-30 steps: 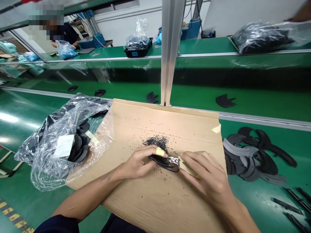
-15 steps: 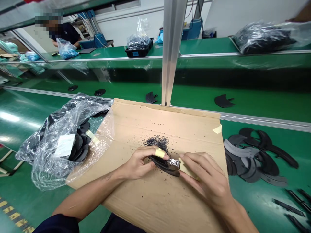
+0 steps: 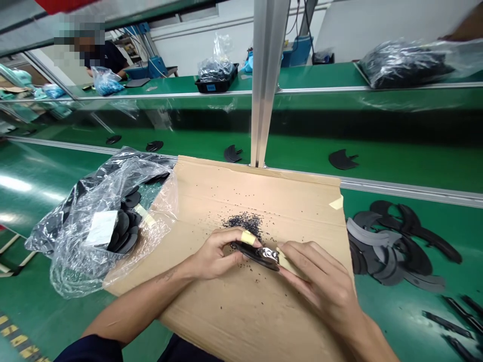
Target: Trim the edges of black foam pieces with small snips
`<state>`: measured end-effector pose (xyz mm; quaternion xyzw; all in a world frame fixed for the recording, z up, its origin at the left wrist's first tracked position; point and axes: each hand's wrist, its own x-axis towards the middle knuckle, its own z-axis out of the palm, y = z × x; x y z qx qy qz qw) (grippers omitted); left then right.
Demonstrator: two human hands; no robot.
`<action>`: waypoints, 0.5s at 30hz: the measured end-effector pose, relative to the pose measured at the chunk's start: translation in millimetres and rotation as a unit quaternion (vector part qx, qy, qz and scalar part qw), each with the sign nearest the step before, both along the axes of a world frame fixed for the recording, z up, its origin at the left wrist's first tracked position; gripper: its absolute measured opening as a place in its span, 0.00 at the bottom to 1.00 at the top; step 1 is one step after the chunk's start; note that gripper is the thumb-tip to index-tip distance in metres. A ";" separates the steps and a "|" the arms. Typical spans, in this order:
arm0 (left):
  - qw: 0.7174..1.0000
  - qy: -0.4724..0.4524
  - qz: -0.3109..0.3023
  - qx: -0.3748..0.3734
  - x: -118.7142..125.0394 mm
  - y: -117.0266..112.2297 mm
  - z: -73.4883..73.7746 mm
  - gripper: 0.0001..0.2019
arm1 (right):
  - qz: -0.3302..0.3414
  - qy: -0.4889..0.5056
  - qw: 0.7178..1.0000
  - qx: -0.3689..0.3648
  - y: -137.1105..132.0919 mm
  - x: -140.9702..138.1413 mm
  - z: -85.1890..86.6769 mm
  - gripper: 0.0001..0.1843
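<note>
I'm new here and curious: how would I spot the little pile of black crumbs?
Find the brown cardboard sheet lying on the green bench. Near its middle, just beyond the left hand, sits the heap of black crumbs. Unlike the loose specks scattered around, it is one dense dark mound.

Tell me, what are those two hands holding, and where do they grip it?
The left hand pinches a flat black curved part at its left end. The right hand holds a small metal cutter by its taped handles.

Dark navy sleeve on the left arm; tan tape wraps one left finger.
</note>
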<state>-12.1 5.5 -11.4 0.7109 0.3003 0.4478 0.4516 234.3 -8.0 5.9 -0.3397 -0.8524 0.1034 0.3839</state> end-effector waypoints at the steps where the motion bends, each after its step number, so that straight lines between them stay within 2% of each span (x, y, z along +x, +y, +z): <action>1: 1.000 0.002 0.007 0.004 -0.9 0.1 1.0 0.09 | -0.006 -0.002 1.000 0.004 0.3 0.4 -0.2 0.18; 3: 1.000 0.009 0.010 0.020 -2.4 0.4 3.2 0.10 | -0.024 -0.019 0.999 0.026 1.2 1.2 -0.6 0.16; 6: 0.997 0.048 -0.016 0.055 -2.3 1.6 6.8 0.11 | -0.051 -0.071 0.994 0.072 2.9 2.1 -0.8 0.10; 9: 0.992 0.094 -0.025 0.074 -1.0 4.0 10.2 0.12 | -0.066 -0.104 0.988 0.095 5.4 3.8 -1.5 0.09; 12: 0.991 0.118 0.014 0.064 -5.1 11.5 13.8 0.10 | -0.084 -0.099 0.987 0.097 10.3 8.5 -6.3 0.10; 15: 0.981 0.178 0.058 0.047 -17.8 30.5 19.7 0.18 | -0.109 -0.088 0.984 0.108 18.2 14.8 -16.6 0.12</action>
